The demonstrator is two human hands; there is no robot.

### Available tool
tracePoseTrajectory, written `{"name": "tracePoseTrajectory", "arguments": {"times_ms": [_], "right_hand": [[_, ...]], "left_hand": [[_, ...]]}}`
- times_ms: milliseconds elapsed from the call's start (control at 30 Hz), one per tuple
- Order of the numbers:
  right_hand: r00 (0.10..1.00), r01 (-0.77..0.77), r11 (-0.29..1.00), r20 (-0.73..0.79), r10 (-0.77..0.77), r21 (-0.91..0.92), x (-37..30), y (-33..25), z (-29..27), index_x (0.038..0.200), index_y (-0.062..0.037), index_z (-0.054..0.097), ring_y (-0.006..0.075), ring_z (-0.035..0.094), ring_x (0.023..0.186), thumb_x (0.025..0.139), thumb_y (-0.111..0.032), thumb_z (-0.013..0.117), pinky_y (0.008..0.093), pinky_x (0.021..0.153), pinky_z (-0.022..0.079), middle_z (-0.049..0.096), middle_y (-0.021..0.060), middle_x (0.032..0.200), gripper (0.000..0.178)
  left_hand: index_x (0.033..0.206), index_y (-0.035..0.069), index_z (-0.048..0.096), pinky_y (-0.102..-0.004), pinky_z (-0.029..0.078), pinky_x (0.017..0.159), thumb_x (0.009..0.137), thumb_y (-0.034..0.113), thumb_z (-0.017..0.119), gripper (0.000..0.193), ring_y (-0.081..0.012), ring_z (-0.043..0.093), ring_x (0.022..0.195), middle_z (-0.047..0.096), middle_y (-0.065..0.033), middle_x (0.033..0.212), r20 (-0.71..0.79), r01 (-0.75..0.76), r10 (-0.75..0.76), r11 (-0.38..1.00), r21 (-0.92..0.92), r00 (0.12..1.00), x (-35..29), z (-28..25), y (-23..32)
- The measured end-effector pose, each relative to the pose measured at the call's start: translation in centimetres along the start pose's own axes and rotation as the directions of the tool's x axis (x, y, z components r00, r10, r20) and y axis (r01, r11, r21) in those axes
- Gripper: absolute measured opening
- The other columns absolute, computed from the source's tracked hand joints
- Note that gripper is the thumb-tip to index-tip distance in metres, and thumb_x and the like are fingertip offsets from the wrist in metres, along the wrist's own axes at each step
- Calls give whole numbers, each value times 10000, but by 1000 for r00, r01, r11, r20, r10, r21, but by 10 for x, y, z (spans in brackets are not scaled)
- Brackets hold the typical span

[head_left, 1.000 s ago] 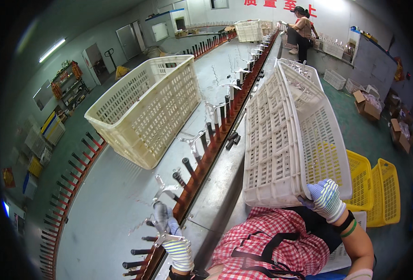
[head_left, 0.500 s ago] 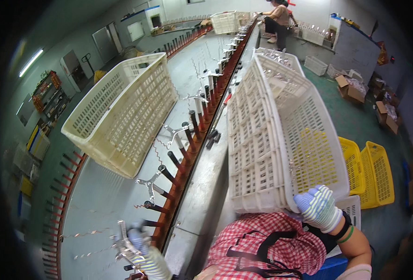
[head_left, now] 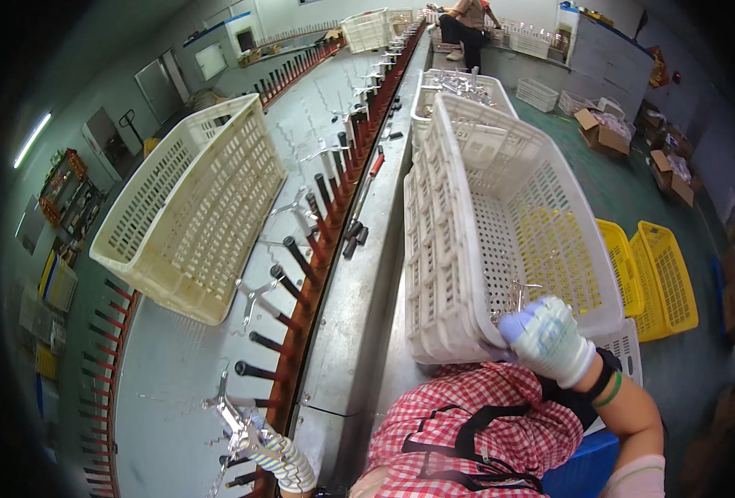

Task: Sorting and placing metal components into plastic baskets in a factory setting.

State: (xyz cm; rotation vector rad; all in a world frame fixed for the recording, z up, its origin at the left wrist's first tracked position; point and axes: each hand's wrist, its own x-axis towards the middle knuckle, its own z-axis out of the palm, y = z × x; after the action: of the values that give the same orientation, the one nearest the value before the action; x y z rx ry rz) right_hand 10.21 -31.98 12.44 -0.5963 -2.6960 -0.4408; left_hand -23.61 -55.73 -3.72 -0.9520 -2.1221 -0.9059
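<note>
At the lower left, my left hand (head_left: 280, 456), in a striped glove, is closed around shiny metal three-armed brackets (head_left: 236, 423) beside a row of upright rods. My right hand (head_left: 550, 340), gloved too, is curled at the near rim of a deep white plastic basket (head_left: 442, 241). Thin metal pieces (head_left: 523, 297) show just beyond its fingers, inside the basket. The fingertips are hidden, so what they grip is unclear. Another three-armed bracket (head_left: 258, 299) rests against the black-tipped rods (head_left: 301, 257) ahead of my left hand.
A second white basket (head_left: 193, 216) stands on the grey surface left of the rods. A red-handled tool (head_left: 376, 166) and black caps (head_left: 354, 241) lie on the metal ledge. Yellow baskets (head_left: 666, 282) and open cartons (head_left: 604, 131) are at right. Another person (head_left: 467, 25) sits at the far end.
The view has shifted, so the scene sits higher and further left. My left hand with the brackets remains near the rods. Metal pieces now show beside my right hand, which is more tightly curled.
</note>
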Motion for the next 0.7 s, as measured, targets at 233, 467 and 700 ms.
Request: {"name": "tracePoseTrajectory", "arguments": {"times_ms": [233,467,700], "right_hand": [[998,40,998,56,-43,56,61,19,49,619,-93,515,240,528,428,783,-314,534,385,410,414,490,81,462,276],[994,26,997,104,-33,72,105,11,125,628,-66,533,284,556,469,781,-294,528,404,424,414,530,129,512,274],[960,281,564,-234,-155,777,130,-141,60,1046,1,510,359,543,919,790,-246,553,426,822,420,569,189,978,358]], "left_hand": [[1162,-26,449,-362,451,739,878,72,422,302,-275,562,861,567,-192,990,28,9,-11,997,73,1000,-11,-32,0],[1156,-22,461,-319,457,707,885,164,434,330,-243,563,818,566,-157,989,-53,142,-140,989,42,989,-32,-58,-8],[1150,-18,473,-275,462,675,892,257,446,378,-211,563,775,565,-122,988,-154,203,-176,962,181,972,-56,-94,-24]]}}
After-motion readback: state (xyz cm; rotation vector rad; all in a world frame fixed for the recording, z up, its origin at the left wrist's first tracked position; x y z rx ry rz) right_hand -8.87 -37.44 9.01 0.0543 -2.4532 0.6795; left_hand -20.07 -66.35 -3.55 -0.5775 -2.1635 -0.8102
